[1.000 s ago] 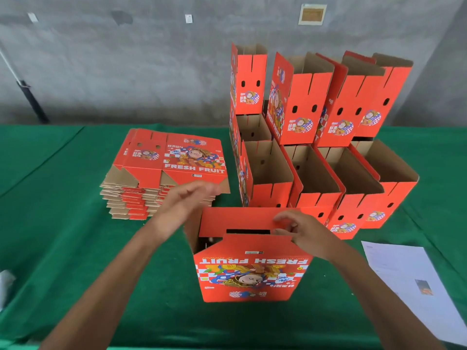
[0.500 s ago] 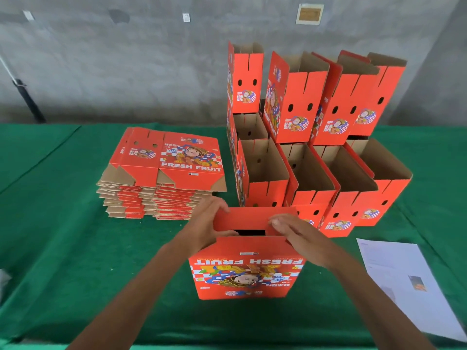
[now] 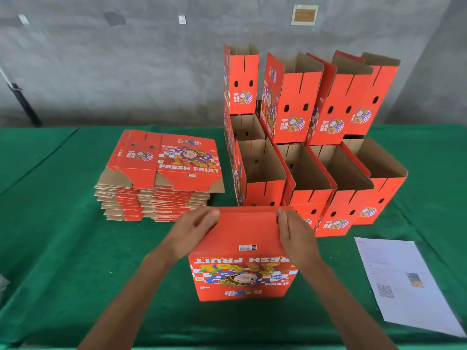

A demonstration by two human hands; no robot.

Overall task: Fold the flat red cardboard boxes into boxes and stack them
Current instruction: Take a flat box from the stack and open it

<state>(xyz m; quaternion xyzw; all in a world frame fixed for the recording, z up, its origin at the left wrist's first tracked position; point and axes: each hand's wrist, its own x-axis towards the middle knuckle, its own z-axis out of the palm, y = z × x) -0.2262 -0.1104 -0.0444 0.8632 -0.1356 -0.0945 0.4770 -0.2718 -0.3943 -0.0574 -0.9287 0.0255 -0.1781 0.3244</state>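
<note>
I am pressing both hands, left hand (image 3: pixel 192 231) and right hand (image 3: pixel 295 231), flat on the upturned box (image 3: pixel 242 258) near me on the desk (image 3: pixel 63 248). Several finished boxes (image 3: pixel 316 137) are standing stacked at far right; a thick flat pile (image 3: pixel 161 178) is waiting left.

A green cloth (image 3: pixel 63 248) is covering the bench. A white printed sheet (image 3: pixel 404 281) is lying flat near the bench's right edge. A grey concrete wall (image 3: pixel 113 66) is standing behind, bearing a small framed plaque (image 3: pixel 304 15).
</note>
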